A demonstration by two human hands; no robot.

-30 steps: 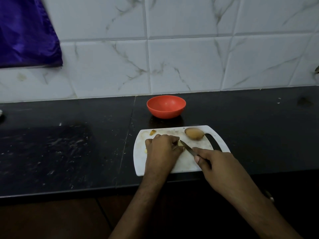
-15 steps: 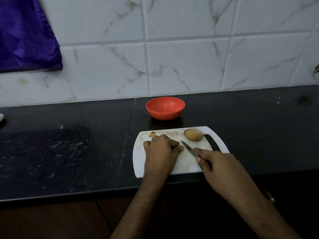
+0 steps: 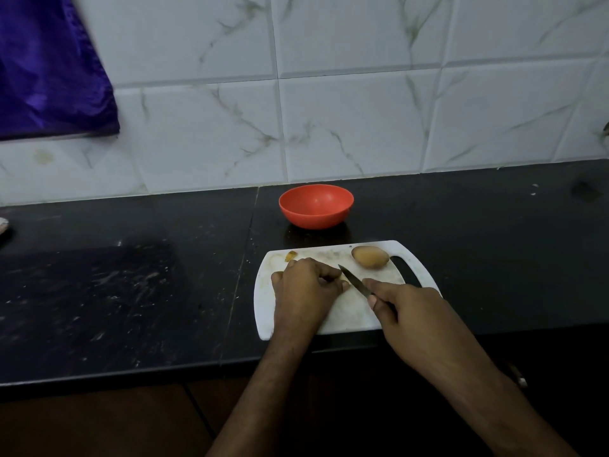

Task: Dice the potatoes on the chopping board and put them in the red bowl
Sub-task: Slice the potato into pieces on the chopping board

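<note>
A person dices potatoes on a white chopping board (image 3: 342, 316) set at the near edge of a black counter (image 3: 131, 291). The left hand (image 3: 304, 291) lies knuckles-up on the board, fingers curled down over something — presumably the potato being cut, though the hand hides it and whether it grips anything cannot be told. The right hand (image 3: 418, 319), coming in from about 4 o'clock, is closed round the handle of a small knife (image 3: 354, 280); its blade points toward 10 o'clock with the tip just beside the left fingertips, a line that looks chosen to cut close beside the guarding fingers.

A whole, unpeeled potato (image 3: 369, 256) waits at the board's 1 o'clock corner, beside the handle slot, well out of the blade's way. A small yellowish scrap (image 3: 290, 256) sits at the 11 o'clock corner. The red bowl (image 3: 315, 206) stands on the counter at 12 o'clock from the board, just beyond its far edge and apparently empty — a short push away once pieces are ready. By this showing the job is early. A purple cloth (image 3: 49, 67) hangs at upper left against the marbled wall tiles (image 3: 362, 120).
</note>
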